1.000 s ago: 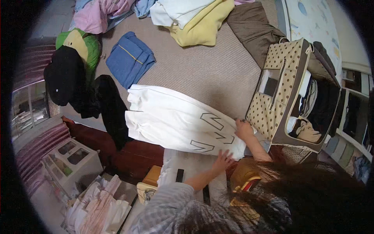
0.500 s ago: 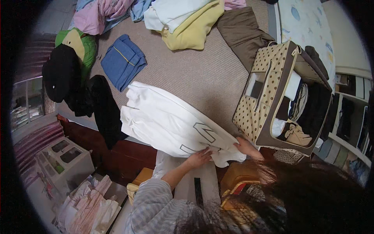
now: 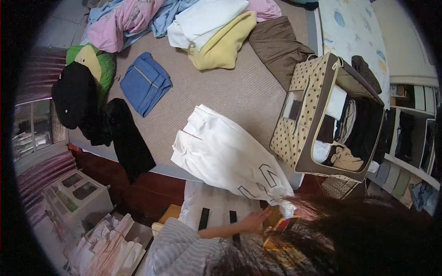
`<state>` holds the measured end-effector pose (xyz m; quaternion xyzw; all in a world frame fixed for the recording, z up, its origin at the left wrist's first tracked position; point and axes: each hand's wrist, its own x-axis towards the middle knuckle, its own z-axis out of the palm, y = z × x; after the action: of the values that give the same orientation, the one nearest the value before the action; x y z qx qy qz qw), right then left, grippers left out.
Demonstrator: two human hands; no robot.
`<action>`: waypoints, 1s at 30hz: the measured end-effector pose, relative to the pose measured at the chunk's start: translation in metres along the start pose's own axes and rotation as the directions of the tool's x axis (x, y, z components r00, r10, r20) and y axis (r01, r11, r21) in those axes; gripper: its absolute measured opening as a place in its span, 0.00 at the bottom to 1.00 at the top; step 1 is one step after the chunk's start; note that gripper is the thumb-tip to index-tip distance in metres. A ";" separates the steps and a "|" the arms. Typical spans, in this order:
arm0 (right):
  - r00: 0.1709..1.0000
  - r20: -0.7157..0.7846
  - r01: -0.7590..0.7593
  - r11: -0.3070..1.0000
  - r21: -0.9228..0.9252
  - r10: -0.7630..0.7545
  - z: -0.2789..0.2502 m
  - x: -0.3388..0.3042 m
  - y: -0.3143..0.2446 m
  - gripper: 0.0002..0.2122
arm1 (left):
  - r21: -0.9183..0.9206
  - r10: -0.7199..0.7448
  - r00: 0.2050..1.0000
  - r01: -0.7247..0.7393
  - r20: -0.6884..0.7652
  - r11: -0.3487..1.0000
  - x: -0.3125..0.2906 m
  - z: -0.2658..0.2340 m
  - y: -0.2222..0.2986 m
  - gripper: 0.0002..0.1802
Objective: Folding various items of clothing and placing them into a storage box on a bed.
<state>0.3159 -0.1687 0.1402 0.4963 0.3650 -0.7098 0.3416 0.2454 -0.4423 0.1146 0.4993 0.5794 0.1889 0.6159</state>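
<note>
A white garment (image 3: 225,152) with a dark outlined print stretches over the near edge of the bed, its far end lying loose on the mat. Its near end is bunched together at my right hand (image 3: 301,210), which is mostly covered by dark hair; the cloth gathers tightly there. My left hand (image 3: 258,220) is a little below the bunched end, apart from the cloth, with blurred fingers stretched out.
A polka-dot storage box (image 3: 301,115) with clothes inside stands open at right. Folded blue jeans (image 3: 146,83), black clothing (image 3: 126,138), a yellow garment (image 3: 221,46) and brown trousers (image 3: 278,46) lie on the mat (image 3: 221,87). White drawers (image 3: 76,193) stand at lower left.
The white garment has been drawn toward me and to the right, its near end now bunched. My left hand has come off it and moved lower; hair now covers my right hand.
</note>
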 end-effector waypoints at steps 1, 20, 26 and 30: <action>1.000 0.005 0.002 0.999 0.039 -0.002 0.001 -0.002 -0.003 0.18 | -0.149 -0.019 0.993 0.001 -0.118 0.989 0.003 0.003 0.011 0.50; 0.968 0.172 0.091 0.892 0.442 -0.184 0.207 0.100 -0.075 0.15 | -0.613 -0.591 0.265 -0.589 -0.762 0.526 0.062 -0.053 -0.009 0.27; 0.996 -0.060 -0.030 0.858 0.512 0.071 0.296 0.157 -0.120 0.13 | -0.589 -0.698 0.090 -0.618 -0.711 0.521 0.022 -0.093 -0.072 0.22; 0.958 0.149 0.233 0.969 0.083 -0.243 0.296 0.184 -0.147 0.15 | -0.776 -0.851 0.345 -0.621 -0.396 0.110 -0.019 -0.092 -0.119 0.14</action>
<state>0.0065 -0.3714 0.0622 0.4017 0.3707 -0.7942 0.2653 0.1167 -0.4722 0.0406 -0.3330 0.5640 0.6807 0.3281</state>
